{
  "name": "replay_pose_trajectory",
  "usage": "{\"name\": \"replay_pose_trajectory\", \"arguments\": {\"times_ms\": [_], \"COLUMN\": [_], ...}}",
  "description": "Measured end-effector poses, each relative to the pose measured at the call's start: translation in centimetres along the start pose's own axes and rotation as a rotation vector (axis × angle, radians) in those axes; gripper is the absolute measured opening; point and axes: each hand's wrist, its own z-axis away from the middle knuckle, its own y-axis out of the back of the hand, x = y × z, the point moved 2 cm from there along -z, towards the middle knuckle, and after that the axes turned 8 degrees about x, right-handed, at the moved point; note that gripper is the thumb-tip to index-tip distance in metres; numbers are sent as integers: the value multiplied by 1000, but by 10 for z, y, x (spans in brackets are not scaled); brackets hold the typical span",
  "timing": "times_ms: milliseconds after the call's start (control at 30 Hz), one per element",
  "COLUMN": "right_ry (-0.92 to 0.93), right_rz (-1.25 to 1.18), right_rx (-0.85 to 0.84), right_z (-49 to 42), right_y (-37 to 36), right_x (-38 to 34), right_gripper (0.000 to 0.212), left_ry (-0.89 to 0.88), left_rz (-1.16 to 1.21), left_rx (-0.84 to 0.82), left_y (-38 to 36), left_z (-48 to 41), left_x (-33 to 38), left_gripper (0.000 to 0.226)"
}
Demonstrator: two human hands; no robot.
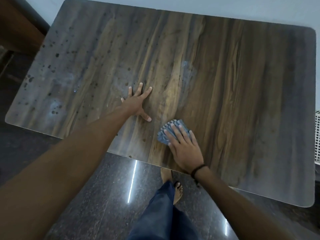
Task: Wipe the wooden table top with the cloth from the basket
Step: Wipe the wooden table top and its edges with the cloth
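the right grip (183,148) lies flat, fingers straight, on the blue cloth (163,137), pressing it to the desk (242,84) close to the near edge, about midway along it. the cloth is bunched small and peeps out past the fingertips and on the thumb side. the left grip (137,104) is spread wide, palm down on bare wood just beyond and to the left, holding nothing. dark spots (57,55) speckle the far left of the desk, with pale cloudy patches among them; that part looks not yet wiped. a white basket (317,134) shows at the right.

as i judge it, three things could go wrong. nothing curls round the cloth, so a quick stroke could fold it or slide off it. so near the edge, it could be swept onto the floor (103,196). and the left grip sits between cloth and spots, so it may block the stroke, or the spots may only smear.
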Motion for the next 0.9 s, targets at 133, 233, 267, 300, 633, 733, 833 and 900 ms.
{"name": "replay_pose_trajectory", "arguments": {"times_ms": [133, 233, 267, 300, 633, 733, 833, 900], "right_ry": [-256, -386, -305, -197, -374, -116, -207, -410], "right_rz": [-11, -21, -4, 0, -41, -18, -12, -38], "right_rx": [65, 80, 67, 33, 64, -5, 35, 51], "right_z": [-86, -99, -84, -62, -124, -72, -116, -164], "right_y": [20, 16, 10, 5, 18, 8, 20, 33], "right_x": [66, 59, 39, 20, 61, 29, 74, 107], "right_gripper": [53, 55, 55, 55, 54, 53, 54, 54], "left_ry": [-4, -11, -13, -8, -12, -9, -4, -1], "left_rz": [13, 19, 25, 31, 38, 37, 45, 28], "left_rx": [-7, -15, -18, -18, -8, -14, -25, -32], "left_y": [2, 2, 1, 1, 0, 0, -2, -3], "left_z": [1, 2, 1, 1, 0, -1, -3, -3], "left_x": [1, 0, 1, 0, -2, -1, -2, -2], "left_gripper": [146, 146, 146, 146, 146, 147, 147, 147]}}
